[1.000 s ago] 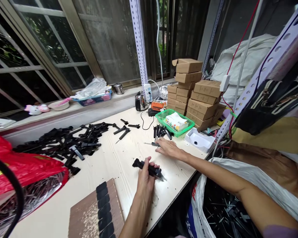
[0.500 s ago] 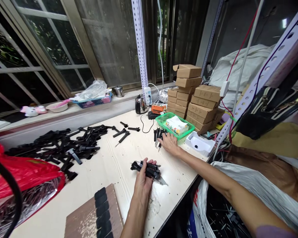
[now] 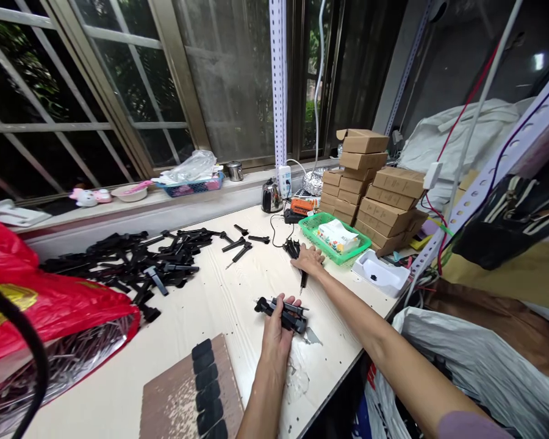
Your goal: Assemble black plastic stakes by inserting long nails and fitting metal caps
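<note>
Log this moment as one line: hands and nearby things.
Left hand: holding slim black plastic-looking pieces | Right hand: over similar black pieces, grip unclear | Nearby: rectangular green plastic basket

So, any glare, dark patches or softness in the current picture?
Head view, upper right: small bright spot on the dark wall, perhaps a reflection; head view, below the right edge of the table: nearly black; head view, right edge: black bag looks soft, while the left hand and right hand read clearly.
</note>
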Demonstrator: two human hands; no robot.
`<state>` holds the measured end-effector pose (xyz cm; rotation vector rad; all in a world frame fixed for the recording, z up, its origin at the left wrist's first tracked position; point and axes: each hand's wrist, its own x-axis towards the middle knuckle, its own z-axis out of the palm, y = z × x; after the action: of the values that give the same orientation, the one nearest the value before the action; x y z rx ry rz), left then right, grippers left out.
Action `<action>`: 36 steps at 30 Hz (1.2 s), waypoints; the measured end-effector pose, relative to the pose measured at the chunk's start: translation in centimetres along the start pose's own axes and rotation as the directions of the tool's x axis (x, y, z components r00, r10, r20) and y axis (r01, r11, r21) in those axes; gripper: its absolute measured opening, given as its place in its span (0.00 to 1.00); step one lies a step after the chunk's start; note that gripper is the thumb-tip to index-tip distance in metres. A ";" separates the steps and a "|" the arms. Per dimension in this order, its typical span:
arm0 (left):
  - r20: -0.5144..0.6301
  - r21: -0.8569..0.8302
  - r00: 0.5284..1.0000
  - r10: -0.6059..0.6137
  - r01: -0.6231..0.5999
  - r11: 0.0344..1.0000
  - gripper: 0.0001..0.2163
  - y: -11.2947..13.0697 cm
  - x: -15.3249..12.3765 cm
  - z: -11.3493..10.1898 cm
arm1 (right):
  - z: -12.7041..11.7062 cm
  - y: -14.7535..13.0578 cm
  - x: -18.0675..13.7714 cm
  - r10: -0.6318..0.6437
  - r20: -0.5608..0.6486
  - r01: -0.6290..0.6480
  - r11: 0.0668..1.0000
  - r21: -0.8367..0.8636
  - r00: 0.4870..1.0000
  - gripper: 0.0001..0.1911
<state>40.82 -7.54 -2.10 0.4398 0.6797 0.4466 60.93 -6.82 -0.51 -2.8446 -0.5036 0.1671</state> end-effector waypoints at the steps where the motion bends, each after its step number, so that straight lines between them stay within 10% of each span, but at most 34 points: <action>1: -0.001 -0.004 1.000 0.003 -0.003 1.000 0.09 0.0 0.0 0.0 | 0.1 0.1 -0.1 -0.015 0.001 0.015 1.000 -0.002 1.000 0.36; 13: -0.159 -0.001 0.967 0.199 -0.202 0.979 0.05 0.1 0.7 -0.3 | 0.9 -0.2 -3.0 -0.246 0.037 0.247 0.969 -0.014 0.969 0.21; 27: -0.176 0.087 0.930 0.322 -0.311 0.946 0.09 -0.3 -0.6 0.2 | 0.9 0.4 -11.3 -0.677 0.031 0.638 0.707 0.306 0.735 0.12; 31: 0.026 0.153 0.893 0.450 -0.448 0.881 0.15 -1.0 -4.8 3.4 | -3.3 3.1 -12.6 -0.721 -0.200 0.729 0.562 0.391 0.663 0.11; 36: 0.377 0.271 0.825 0.420 -0.532 0.802 0.19 -6.5 -11.6 9.7 | -11.7 13.4 -15.6 -0.661 -0.553 0.860 0.426 0.280 0.507 0.09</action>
<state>40.99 -21.28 7.03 1.0332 0.3402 0.7228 52.48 -27.12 8.32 -1.7531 -1.3860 -0.3533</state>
